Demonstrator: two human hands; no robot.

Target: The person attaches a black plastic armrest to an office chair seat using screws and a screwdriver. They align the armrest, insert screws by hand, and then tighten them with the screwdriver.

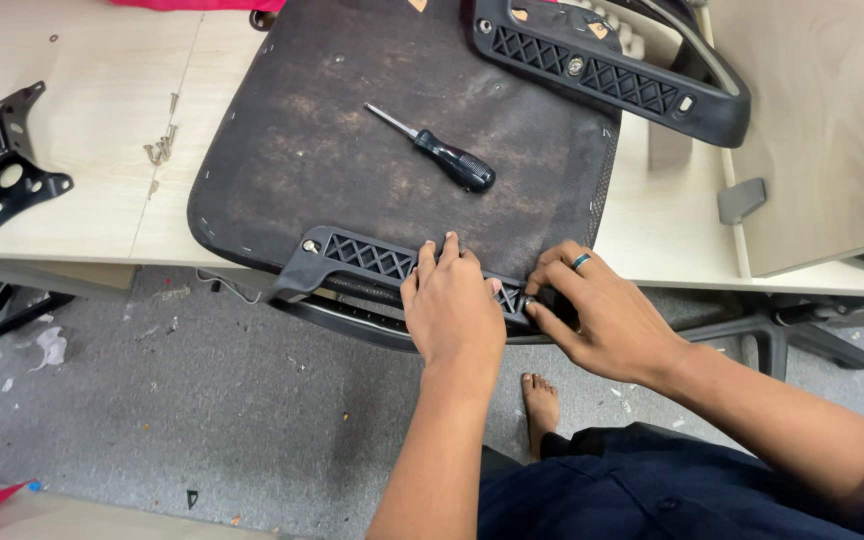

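The seat underside (352, 150) is covered in dark, matt, rough cloth with worn brownish patches. The near armrest bracket (362, 262), under the left hand (452, 310) and right hand (597, 320), is matt black moulded plastic with a raised lattice. The far armrest (612, 75) at upper right shows the same matt black plastic. The screwdriver (439, 152) has a bright metal shaft and a glossy black plastic handle. The desk top (82, 60) is smooth, pale wood-look laminate. The mounting plate (7, 185) at far left is black-painted metal, semi-matt. The loose screws (160, 148) are dull metal. The floor (202, 400) is grey, rough carpet.
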